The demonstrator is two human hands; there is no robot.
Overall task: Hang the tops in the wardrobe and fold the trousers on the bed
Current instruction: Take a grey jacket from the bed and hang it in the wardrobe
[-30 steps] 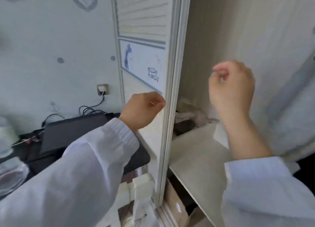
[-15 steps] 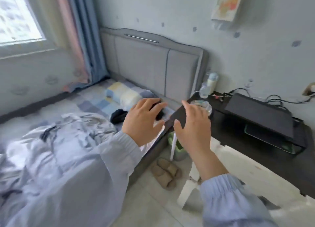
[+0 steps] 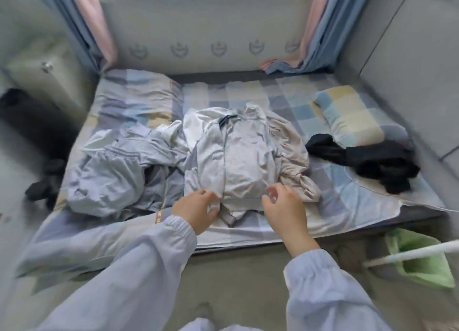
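A heap of pale clothes lies on the bed (image 3: 330, 214), which has a checked sheet. On top is a light grey top (image 3: 238, 156) with a dark collar trim. My left hand (image 3: 196, 210) pinches its lower left hem. My right hand (image 3: 283, 206) hovers just at the lower right hem, fingers loosely curled, holding nothing. Left of the top lie light blue trousers (image 3: 106, 171) with an elastic waist, crumpled. A black garment (image 3: 367, 159) is bunched at the right, beside the pillow. The wardrobe is out of view.
A checked pillow (image 3: 352, 119) lies at the right by the grey headboard (image 3: 409, 82). Curtains (image 3: 87, 25) hang at both sides of the window wall. A green bin (image 3: 419, 261) and a white pole (image 3: 409, 253) stand on the floor at the right. Dark objects (image 3: 42, 186) lie left of the bed.
I have turned from the wardrobe door, past the desk, to face the bed. Both hands came down to the grey top, and the left one has taken its hem.
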